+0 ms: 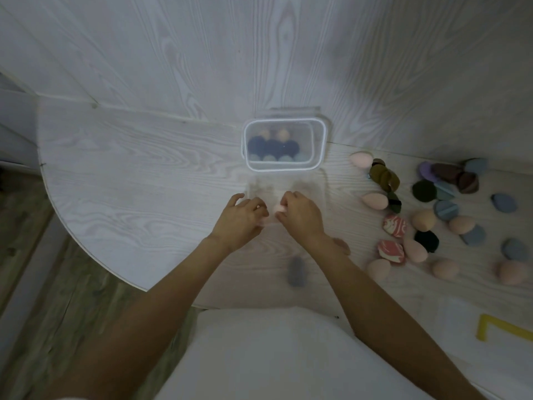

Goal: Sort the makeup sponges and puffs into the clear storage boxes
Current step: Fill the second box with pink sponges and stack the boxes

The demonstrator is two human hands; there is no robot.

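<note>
A lidded clear box (318,140) stands mid-table and holds dark blue, peach and pale blue sponges. A second clear box (317,192), blurred, sits just in front of it. My left hand (239,219) grips that near box at its near left side, fingers curled. My right hand (302,216) is over the near box and pinches a pink sponge (279,208) at its fingertips. A blurred grey-blue sponge (294,271) lies on the table between my forearms.
Loose sponges and puffs lie on the table at the right: pink eggs (375,200), olive puffs (385,176), marbled red ones (393,225), blue-grey puffs (446,209). The round table's edge (95,256) curves at the left. A white wall stands behind the boxes.
</note>
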